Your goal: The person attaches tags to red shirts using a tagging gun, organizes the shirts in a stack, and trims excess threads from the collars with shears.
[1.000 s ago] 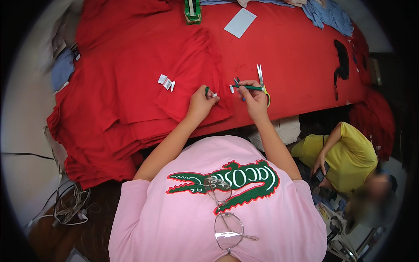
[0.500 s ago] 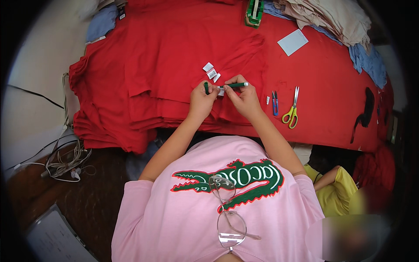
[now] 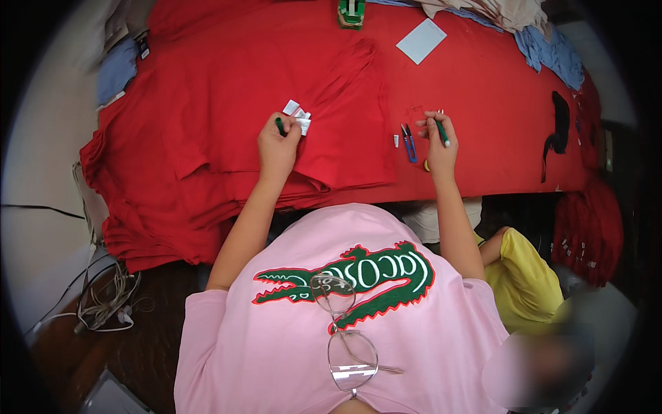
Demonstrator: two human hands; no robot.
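My left hand (image 3: 278, 146) is closed at the white labels (image 3: 292, 108) on a red garment (image 3: 255, 90). A short green piece that looks like a pen cap (image 3: 280, 126) sticks out of its grip, and the fingertips touch a label. Over to the right, my right hand (image 3: 443, 148) holds a green pen (image 3: 442, 133) with a white end, clear of the garment. Beneath that hand lie the yellow-handled scissors (image 3: 427, 165), mostly hidden. Blue thread snips (image 3: 409, 146) rest just left of it, beside a small white tag (image 3: 396, 141).
Red garments lie stacked at the left. On the red table cover (image 3: 483, 103) are a white card (image 3: 421, 41), a green holder (image 3: 352, 14) and a black strip (image 3: 558, 124). Blue cloth (image 3: 552, 55) lines the far right edge. A person in yellow (image 3: 527, 283) is at the lower right; cables (image 3: 110, 300) lie lower left.
My hands have parted. The right hand has carried the pen right, away from the labels and over the scissors. My left hand stays by the labels; the whole view has shifted slightly.
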